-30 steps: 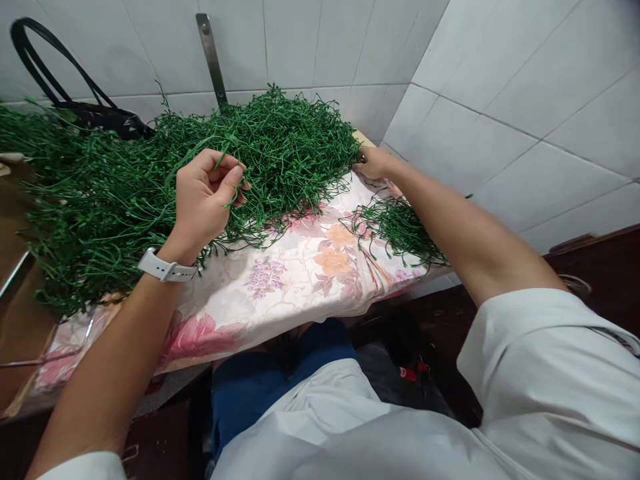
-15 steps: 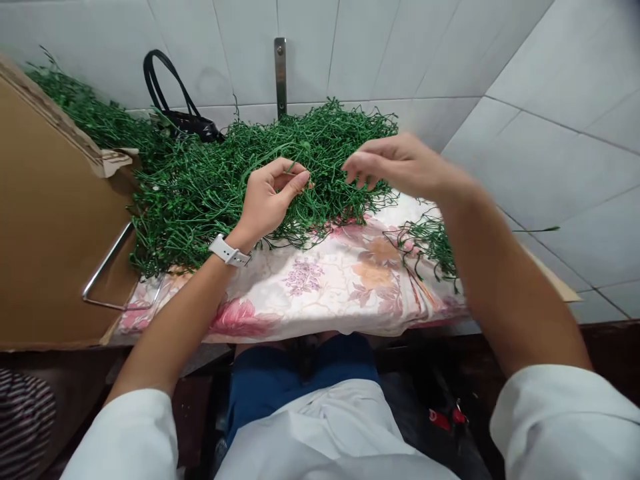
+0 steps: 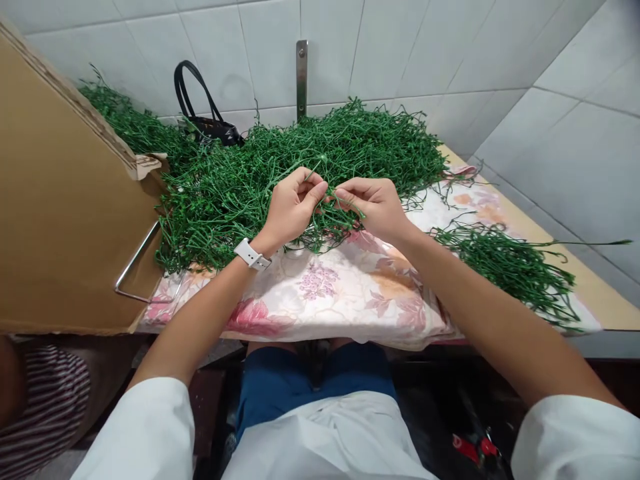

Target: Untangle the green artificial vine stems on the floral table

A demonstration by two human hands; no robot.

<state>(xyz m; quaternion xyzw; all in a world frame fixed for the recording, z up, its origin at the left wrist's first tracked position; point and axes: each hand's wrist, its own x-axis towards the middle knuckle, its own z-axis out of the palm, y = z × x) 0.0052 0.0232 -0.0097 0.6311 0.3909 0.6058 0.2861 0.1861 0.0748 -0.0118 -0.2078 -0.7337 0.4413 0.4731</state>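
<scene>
This looks like a home kitchen or utility corner. White tiled walls [image 3: 380, 53] meet a surface [image 3: 607, 293] spread with a flowered cloth [image 3: 320, 287].

No words, labels, brands or numbers can be read anywhere in view.

A hand could pass over the flowered cloth [image 3: 320, 287] between the stem heap [image 3: 240, 200] and the smaller stem pile [image 3: 505, 270]. The cardboard sheet [image 3: 65, 200] blocks the left side, the tiled wall [image 3: 350, 60] closes off the back, and the black bag [image 3: 207, 123] stands behind the heap.
</scene>
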